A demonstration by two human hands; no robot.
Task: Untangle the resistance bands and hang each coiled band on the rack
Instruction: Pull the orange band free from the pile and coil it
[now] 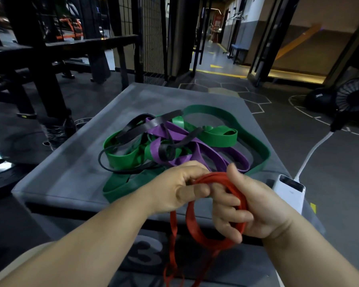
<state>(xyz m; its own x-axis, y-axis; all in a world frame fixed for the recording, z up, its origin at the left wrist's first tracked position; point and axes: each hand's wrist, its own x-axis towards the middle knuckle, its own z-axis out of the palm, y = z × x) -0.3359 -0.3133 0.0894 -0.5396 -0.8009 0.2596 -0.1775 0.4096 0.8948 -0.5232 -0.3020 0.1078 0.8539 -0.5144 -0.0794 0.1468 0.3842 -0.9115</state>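
Hands: left hand pinches the red band at the top of its loops; right hand has its fingers curled through the same loops and grips them
Red band: held in front of the near edge of the grey box, partly wound into a coil, with a loose tail hanging down past the box front
Pile: green bands, purple band and black band lie knotted together on top of the box, just behind the hands
Box edge: white power bank sits at the box's right side, its cable running off toward a fan
Behind the box: black frame to the left; cannot tell if it is the rack
Progress: early, I judge; one band is free and half coiled, nothing is seen hung, and the tangle is left to sort
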